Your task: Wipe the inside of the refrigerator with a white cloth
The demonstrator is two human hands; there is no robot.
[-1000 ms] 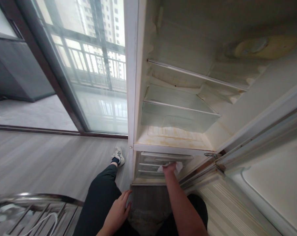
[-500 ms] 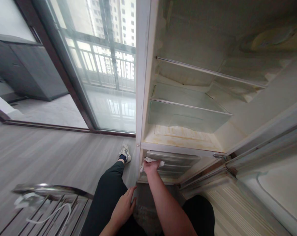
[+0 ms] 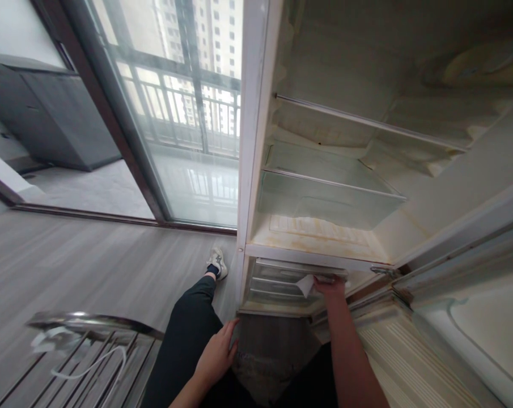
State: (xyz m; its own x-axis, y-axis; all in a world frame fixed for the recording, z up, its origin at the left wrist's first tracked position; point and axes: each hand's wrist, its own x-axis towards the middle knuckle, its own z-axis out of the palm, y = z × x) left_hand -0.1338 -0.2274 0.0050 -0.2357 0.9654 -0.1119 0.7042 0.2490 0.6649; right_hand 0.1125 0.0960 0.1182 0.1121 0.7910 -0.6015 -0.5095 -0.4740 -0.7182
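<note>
My right hand (image 3: 331,287) is closed on a white cloth (image 3: 306,285), inside the right part of the refrigerator's lower compartment (image 3: 273,309). One end of the cloth hangs loose to the left of the fingers. Just behind it run the compartment's ridged shelves (image 3: 277,281). My left hand (image 3: 217,354) rests by my left thigh, holding nothing, its fingers stretched forward. Above the lower compartment, the refrigerator's upper part holds glass shelves (image 3: 319,198), and yellowish stains mark its floor (image 3: 324,229).
The open refrigerator door (image 3: 473,334) stands at the right. On the left lies a slatted metal rack (image 3: 103,362) with a white cable (image 3: 90,368) on it. A sliding glass door (image 3: 188,187) and a grey cabinet (image 3: 69,119) are beyond the wooden floor (image 3: 90,260).
My right hand has moved with the cloth from the left side of the lower compartment to its right side. My left hand stays by the thigh.
</note>
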